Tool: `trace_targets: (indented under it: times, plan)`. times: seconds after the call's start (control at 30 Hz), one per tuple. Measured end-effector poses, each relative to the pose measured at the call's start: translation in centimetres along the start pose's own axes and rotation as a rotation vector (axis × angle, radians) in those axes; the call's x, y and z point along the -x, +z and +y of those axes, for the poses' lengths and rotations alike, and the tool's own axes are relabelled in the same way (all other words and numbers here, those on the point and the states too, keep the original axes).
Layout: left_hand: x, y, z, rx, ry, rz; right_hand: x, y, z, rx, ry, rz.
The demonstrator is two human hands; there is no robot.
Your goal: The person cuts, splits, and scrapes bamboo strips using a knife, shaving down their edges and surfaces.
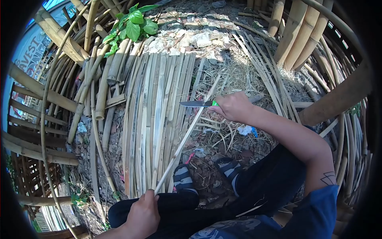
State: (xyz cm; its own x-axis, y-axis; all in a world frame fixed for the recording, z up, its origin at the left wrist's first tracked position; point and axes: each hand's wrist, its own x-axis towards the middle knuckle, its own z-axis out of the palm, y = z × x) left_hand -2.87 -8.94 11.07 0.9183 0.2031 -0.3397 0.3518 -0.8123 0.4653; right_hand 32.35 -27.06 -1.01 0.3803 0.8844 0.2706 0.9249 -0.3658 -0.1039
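A knife (193, 104) with a dark blade and a green handle is gripped in my right hand (234, 106), its tip pointing left. The blade lies across a thin bamboo strip (184, 140) near the strip's far end. My left hand (144, 215), by my knee, is closed around the near end of that same strip. From there the strip slants up and to the right, passing over a row of split bamboo strips (149, 119) laid side by side on the ground.
Dry shavings (238, 79) cover the ground beyond my right hand. Bamboo poles (296, 34) stand at upper right, and more poles (104, 91) lie at left. A leafy green plant (133, 26) grows at upper left. My sandalled feet (185, 178) are close to the strips.
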Motion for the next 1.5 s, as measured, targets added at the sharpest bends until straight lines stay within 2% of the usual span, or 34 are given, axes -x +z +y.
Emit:
trace_targets:
  times: [0.2, 0.23, 0.3, 0.37, 0.43, 0.53, 0.67, 0.73, 0.9, 0.97, 1.0, 1.13, 1.17, 1.33, 1.43, 1.5]
  plan:
    - [-0.2, 0.1, 0.8, -0.026, 0.038, 0.025, 0.1, -1.2, 3.7, 0.105, -0.167, 0.102]
    - [-0.5, 0.0, 0.9, -0.043, 0.059, 0.034, 0.1, -2.1, 3.9, 0.101, -0.135, 0.038]
    - [-0.2, -0.1, 0.8, -0.029, 0.004, 0.034, 0.2, -2.4, 5.2, 0.123, 0.204, -0.01]
    - [1.6, -0.4, -0.3, -0.071, -0.135, 0.104, 3.6, -4.5, 16.3, 0.222, 0.547, -0.001]
    - [2.7, -1.1, 0.7, -0.026, -0.24, 0.289, 6.9, -5.9, 18.4, 0.241, 0.711, 0.139]
    - [2.1, -1.0, 0.3, -0.065, -0.25, 0.251, 7.6, -5.8, 15.8, 0.086, 0.773, 0.196]
    - [1.0, -1.0, 1.8, -0.069, -0.226, 0.265, 5.0, -7.7, 13.3, -0.063, 0.714, 0.243]
    - [0.7, -1.1, 2.6, -0.08, -0.205, 0.311, 3.5, -9.0, 10.0, -0.229, 0.638, 0.146]
    - [-0.3, -1.3, 2.9, -0.021, -0.171, 0.225, 0.4, -10.2, 4.8, -0.401, 0.425, 0.104]
    - [-0.7, -1.6, 3.8, 0.014, -0.183, 0.237, -0.5, -9.8, 3.1, -0.438, 0.225, 0.178]
    - [-0.9, -1.8, 4.2, 0.048, -0.177, 0.24, -1.0, -9.8, 2.0, -0.435, 0.21, 0.181]
    - [-1.1, -2.4, 5.1, 0.07, -0.184, 0.213, -1.2, -9.3, -2.1, -0.544, 0.109, 0.027]
    - [-1.1, -2.4, 5.1, 0.07, -0.178, 0.203, -1.3, -9.2, -2.6, -0.569, 0.086, -0.034]
    - [-0.9, -2.3, 4.7, 0.019, -0.092, 0.213, -2.3, -8.9, -2.1, -0.404, 0.119, 0.05]
    - [-0.9, -2.4, 5.2, 0.021, -0.179, 0.119, -2.3, -8.0, -0.7, -0.343, 0.129, 0.089]
    - [-0.7, -1.8, 4.7, 0.025, -0.046, 0.222, -2.0, -7.9, 0.7, -0.312, 0.097, 0.123]
